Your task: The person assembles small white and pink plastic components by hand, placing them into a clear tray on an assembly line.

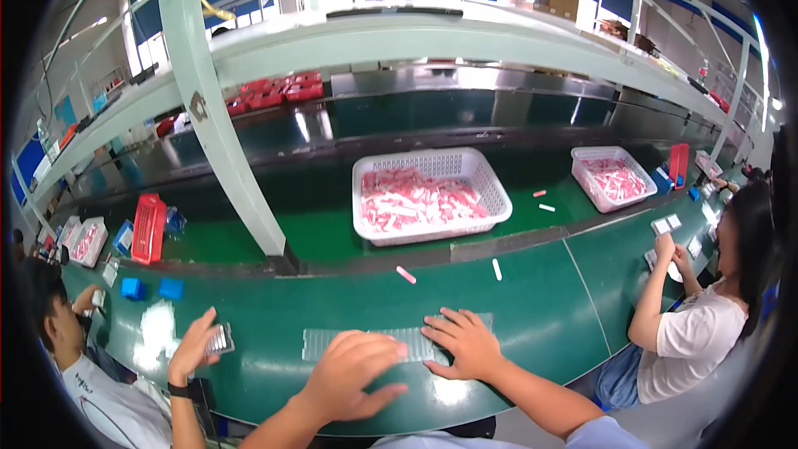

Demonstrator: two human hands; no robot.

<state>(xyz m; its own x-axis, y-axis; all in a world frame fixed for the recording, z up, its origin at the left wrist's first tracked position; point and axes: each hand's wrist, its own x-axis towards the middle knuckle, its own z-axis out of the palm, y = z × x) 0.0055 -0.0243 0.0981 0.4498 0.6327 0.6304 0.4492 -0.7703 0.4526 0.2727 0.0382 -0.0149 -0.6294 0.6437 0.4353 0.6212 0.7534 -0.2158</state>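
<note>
Ridged clear plastic trays (316, 343) lie in a row on the green worktop in front of me. My left hand (356, 374) is over the left part of the row, fingers stretched forward and thumb apart. Whether it touches the plastic I cannot tell. My right hand (465, 346) rests with spread fingers on the right end of the row, partly covering the tray there. Neither hand grips anything. Beyond them a pink stick-shaped piece (406, 275) and a white one (497, 269) lie loose on the worktop.
A white basket (361, 199) of pink and white pieces stands ahead on the green belt; a smaller white basket (586, 168) is farther right. A white post (218, 116) rises ahead left. Co-workers sit on both sides; the left one's hand (193, 349) holds a ridged tray.
</note>
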